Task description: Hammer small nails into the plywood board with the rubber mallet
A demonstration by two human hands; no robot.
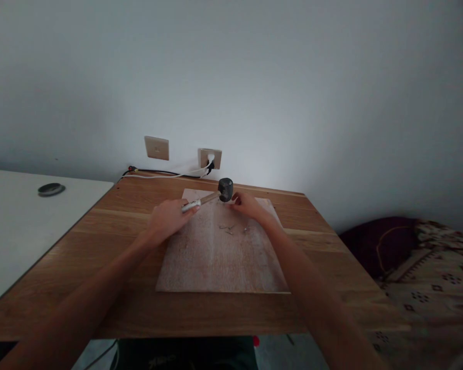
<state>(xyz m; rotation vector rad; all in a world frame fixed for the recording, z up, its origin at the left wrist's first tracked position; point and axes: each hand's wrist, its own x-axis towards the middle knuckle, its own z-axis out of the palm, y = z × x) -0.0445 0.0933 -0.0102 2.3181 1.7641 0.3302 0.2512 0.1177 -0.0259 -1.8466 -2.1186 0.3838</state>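
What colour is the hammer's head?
The hammer's head is dark grey, almost black; it shows in the head-camera view.

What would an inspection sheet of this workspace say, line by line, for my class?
Surface: wooden table, pale board on it.
Things: black-headed mallet; small metal pieces on the board, type unclear.
Clutter: dark round object on the white surface.
Hands: left hand grips the mallet's handle; right hand near its head, contents unclear.
Cables: white cable and black cable along the table's back edge.
Surroundings: wall, patterned cloth at right.
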